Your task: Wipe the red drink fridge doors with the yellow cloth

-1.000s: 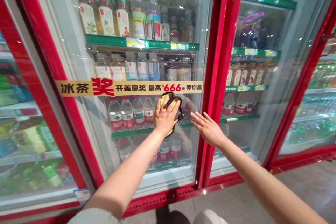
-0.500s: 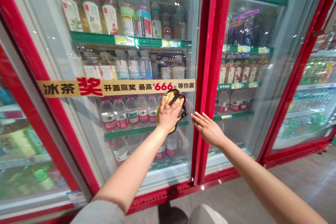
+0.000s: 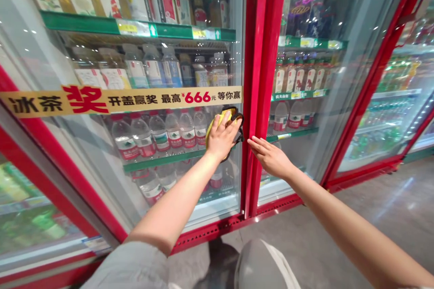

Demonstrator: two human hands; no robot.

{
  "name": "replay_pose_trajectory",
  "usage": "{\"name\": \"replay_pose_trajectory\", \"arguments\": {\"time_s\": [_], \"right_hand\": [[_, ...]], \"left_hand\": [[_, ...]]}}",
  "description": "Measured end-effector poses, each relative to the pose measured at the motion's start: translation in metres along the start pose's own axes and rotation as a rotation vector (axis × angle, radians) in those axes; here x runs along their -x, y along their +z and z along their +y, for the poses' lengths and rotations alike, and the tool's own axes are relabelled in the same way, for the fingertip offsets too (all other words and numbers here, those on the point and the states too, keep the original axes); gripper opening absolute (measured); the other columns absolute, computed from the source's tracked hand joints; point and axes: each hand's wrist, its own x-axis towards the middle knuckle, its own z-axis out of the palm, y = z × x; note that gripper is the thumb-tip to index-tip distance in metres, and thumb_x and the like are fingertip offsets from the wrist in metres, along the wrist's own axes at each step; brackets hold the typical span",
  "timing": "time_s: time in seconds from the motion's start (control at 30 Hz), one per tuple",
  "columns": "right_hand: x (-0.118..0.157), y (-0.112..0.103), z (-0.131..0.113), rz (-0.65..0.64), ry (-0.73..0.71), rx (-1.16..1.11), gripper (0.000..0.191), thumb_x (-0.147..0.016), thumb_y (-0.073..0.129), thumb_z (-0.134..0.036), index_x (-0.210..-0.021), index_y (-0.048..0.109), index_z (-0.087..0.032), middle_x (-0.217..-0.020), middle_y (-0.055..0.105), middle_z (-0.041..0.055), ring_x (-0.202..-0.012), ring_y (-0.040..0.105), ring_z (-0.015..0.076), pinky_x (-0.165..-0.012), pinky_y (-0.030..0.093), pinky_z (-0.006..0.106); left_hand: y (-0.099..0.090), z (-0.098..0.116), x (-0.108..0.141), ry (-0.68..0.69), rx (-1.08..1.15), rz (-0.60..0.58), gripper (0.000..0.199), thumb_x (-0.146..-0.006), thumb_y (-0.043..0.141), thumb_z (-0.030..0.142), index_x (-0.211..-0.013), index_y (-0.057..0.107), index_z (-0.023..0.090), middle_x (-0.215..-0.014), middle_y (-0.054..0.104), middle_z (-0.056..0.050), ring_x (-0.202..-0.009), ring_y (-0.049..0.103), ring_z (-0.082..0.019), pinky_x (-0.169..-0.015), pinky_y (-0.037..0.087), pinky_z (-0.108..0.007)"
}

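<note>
Yellow with black edging, the cloth lies against the glass door close to its right edge, just below the right end of the printed strip. The left hand is spread over it, fingers extended and slightly apart, palm down on the cloth; part of the black border curls up beside the fingertips, toward the door's right edge. The left forearm slants up from the lower left corner of the view, with a grey sleeve at the elbow. The right hand is flat, its fingers straight and held together, gripping nothing, with the fingertips at the red post beyond the door's right edge; whether they touch it cannot be told. The two hands are near each other but apart. The strip runs across the door from the left side of the view nearly to the door's right edge, with black and red characters and a red "666". Behind the glass, water bottles with red caps line a green-edged shelf to the left of the cloth, and labelled drinks fill the shelves above. Grey floor shows at the lower right.
</note>
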Motion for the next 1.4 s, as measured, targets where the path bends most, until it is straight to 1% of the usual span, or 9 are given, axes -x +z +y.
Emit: {"name": "replay_pose_trajectory", "arguments": {"time_s": [0.17, 0.27, 0.5, 0.63, 0.73, 0.97, 1.13, 1.33, 1.4], "right_hand": [[0.007, 0.002, -0.001, -0.019, -0.003, -0.013, 0.033, -0.096, 0.048, -0.007, -0.107, 0.078, -0.012, -0.154, 0.051, 0.0132, -0.148, 0.044, 0.0268, -0.119, 0.047, 0.045], [0.010, 0.003, -0.002, -0.015, -0.020, 0.008, 0.033, -0.098, 0.047, -0.008, -0.107, 0.078, -0.012, -0.152, 0.054, 0.0134, -0.144, 0.049, 0.0265, -0.117, 0.049, 0.044], [0.016, 0.001, -0.002, -0.057, -0.008, -0.037, 0.034, -0.099, 0.048, -0.009, -0.121, 0.074, -0.012, -0.150, 0.055, 0.0138, -0.144, 0.049, 0.0257, -0.118, 0.047, 0.043], [0.025, 0.002, -0.006, -0.093, 0.009, -0.065, 0.034, -0.099, 0.050, -0.008, -0.123, 0.073, -0.014, -0.150, 0.056, 0.0119, -0.145, 0.048, 0.0252, -0.119, 0.046, 0.044], [0.027, 0.001, -0.009, -0.096, -0.018, -0.052, 0.032, -0.098, 0.053, -0.010, -0.124, 0.072, -0.013, -0.149, 0.057, 0.0131, -0.143, 0.050, 0.0263, -0.118, 0.046, 0.045], [0.017, -0.011, -0.013, -0.049, 0.046, -0.019, 0.037, -0.097, 0.053, -0.009, -0.128, 0.070, -0.017, -0.153, 0.053, 0.0108, -0.147, 0.045, 0.0233, -0.122, 0.039, 0.044], [0.007, -0.016, -0.016, -0.033, 0.100, 0.030, 0.037, -0.096, 0.054, -0.012, -0.129, 0.069, -0.016, -0.153, 0.053, 0.0114, -0.147, 0.046, 0.0255, -0.124, 0.036, 0.047], [-0.011, -0.022, -0.023, 0.031, 0.125, 0.055, 0.036, -0.096, 0.053, -0.012, -0.127, 0.070, -0.017, -0.152, 0.055, 0.0102, -0.146, 0.047, 0.0251, -0.123, 0.037, 0.046], [-0.018, -0.021, -0.027, 0.040, 0.126, 0.040, 0.036, -0.096, 0.052, -0.012, -0.126, 0.071, -0.018, -0.151, 0.056, 0.0103, -0.146, 0.046, 0.0253, -0.123, 0.038, 0.047]], "left_hand": [[0.017, 0.008, 0.012, 0.174, -0.025, -0.007, 0.073, -0.091, 0.066, 0.020, -0.157, 0.036, 0.015, -0.163, 0.039, -0.013, -0.157, 0.015, -0.027, -0.130, 0.012, -0.056], [0.025, 0.010, 0.025, 0.281, -0.028, -0.048, 0.071, -0.089, 0.066, 0.020, -0.155, 0.039, 0.015, -0.163, 0.039, -0.014, -0.156, 0.020, -0.025, -0.130, 0.014, -0.053], [0.038, 0.020, 0.013, 0.122, 0.027, 0.039, 0.067, -0.091, 0.059, 0.017, -0.155, 0.042, 0.018, -0.161, 0.043, -0.009, -0.157, 0.007, -0.025, -0.130, 0.000, -0.052], [0.059, 0.032, 0.042, 0.295, 0.056, -0.068, 0.052, -0.095, 0.046, 0.012, -0.144, 0.057, 0.024, -0.155, 0.052, 0.000, -0.154, 0.022, -0.019, -0.130, 0.003, -0.042], [0.062, 0.033, 0.057, 0.363, 0.082, -0.143, 0.053, -0.096, 0.041, 0.010, -0.141, 0.059, 0.029, -0.151, 0.057, 0.006, -0.151, 0.029, -0.013, -0.131, 0.010, -0.034], [0.044, 0.032, 0.045, 0.023, 0.041, -0.035, 0.073, -0.093, 0.049, 0.010, -0.162, 0.027, 0.020, -0.164, 0.037, -0.009, -0.156, 0.013, -0.025, -0.131, 0.007, -0.054], [0.039, 0.023, 0.047, 0.188, 0.067, -0.095, 0.074, -0.090, 0.054, 0.013, -0.160, 0.031, 0.022, -0.165, 0.035, -0.009, -0.156, 0.017, -0.021, -0.131, 0.011, -0.049], [0.023, -0.009, 0.081, -0.077, 0.014, 0.017, 0.092, -0.080, 0.071, 0.014, -0.161, 0.029, 0.026, -0.161, 0.045, -0.010, -0.156, 0.017, -0.029, -0.130, 0.007, -0.059], [0.028, -0.009, 0.099, -0.048, -0.007, 0.024, 0.087, -0.081, 0.070, 0.013, -0.159, 0.035, 0.027, -0.157, 0.049, -0.011, -0.154, 0.027, -0.030, -0.130, 0.009, -0.059]]}}
